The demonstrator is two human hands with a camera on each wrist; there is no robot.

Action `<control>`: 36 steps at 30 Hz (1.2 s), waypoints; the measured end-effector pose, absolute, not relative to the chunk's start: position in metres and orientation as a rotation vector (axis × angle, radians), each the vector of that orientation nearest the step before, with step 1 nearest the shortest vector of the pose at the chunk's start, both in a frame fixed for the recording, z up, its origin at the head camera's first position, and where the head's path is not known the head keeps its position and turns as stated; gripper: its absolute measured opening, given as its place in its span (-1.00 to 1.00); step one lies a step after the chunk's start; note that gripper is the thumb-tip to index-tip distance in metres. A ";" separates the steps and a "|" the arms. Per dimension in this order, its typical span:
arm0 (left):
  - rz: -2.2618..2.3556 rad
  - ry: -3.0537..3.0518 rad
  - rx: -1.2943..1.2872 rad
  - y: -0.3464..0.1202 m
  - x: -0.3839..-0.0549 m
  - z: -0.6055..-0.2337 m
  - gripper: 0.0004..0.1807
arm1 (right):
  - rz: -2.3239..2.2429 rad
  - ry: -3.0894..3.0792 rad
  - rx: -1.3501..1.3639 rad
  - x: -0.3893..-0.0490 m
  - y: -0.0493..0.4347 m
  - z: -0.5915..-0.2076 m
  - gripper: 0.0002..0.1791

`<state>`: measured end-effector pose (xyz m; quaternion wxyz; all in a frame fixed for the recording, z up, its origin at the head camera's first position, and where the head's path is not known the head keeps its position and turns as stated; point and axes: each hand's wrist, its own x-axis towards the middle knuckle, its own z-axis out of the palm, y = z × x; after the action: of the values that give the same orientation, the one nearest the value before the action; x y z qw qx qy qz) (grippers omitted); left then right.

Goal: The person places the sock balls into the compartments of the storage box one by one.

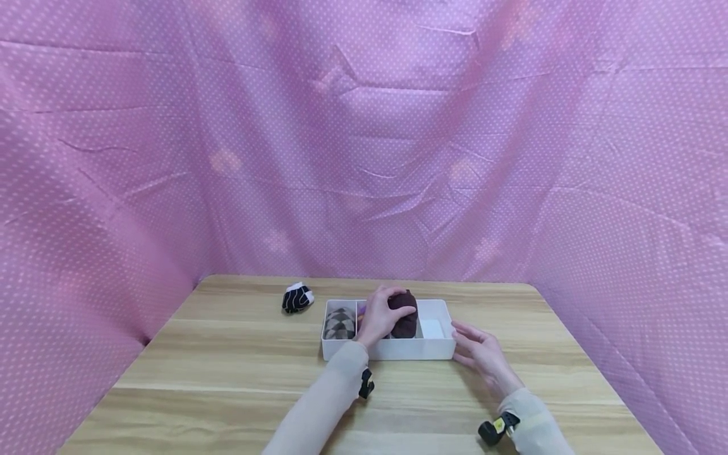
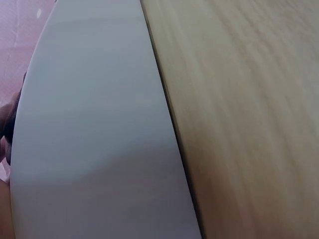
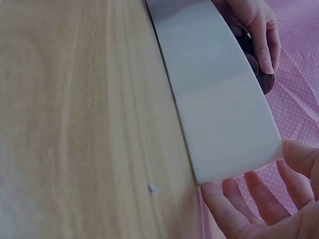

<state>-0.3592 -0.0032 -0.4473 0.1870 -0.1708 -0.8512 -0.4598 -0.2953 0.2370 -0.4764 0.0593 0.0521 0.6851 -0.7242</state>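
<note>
Inside the box (image 1: 392,351), the left hand (image 1: 381,315) mostly hides what seems purple cloth (image 1: 361,310).

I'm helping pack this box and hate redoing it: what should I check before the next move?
1. Left hand gripping the brown bundle: ok.
2. Brown bundle fully down in the box: cannot tell, the hand hides part.
3. Right hand touching the box's right end: ok.
4. Checked bundle inside the box: ok, left end.
5. Black-and-white bundle inside: not ok, on the table.
</note>
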 end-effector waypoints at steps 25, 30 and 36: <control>-1.509 -2.467 -0.556 -0.011 -0.359 -0.447 -0.78 | -2.203 2.069 0.146 -0.294 0.239 -0.477 -0.41; -1.552 -2.445 -0.555 -0.010 -0.358 -0.446 -0.77 | -2.206 2.072 0.135 -0.292 0.241 -0.477 -0.41; -1.576 -2.372 -0.541 -0.012 -0.354 -0.447 -0.71 | -2.210 2.068 0.140 -0.291 0.240 -0.478 -0.41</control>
<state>-0.3537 -0.0119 -0.4471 0.1213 -0.1851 -0.8123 -0.5397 -0.2905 0.2403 -0.4778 0.0558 0.0460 0.6816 -0.7282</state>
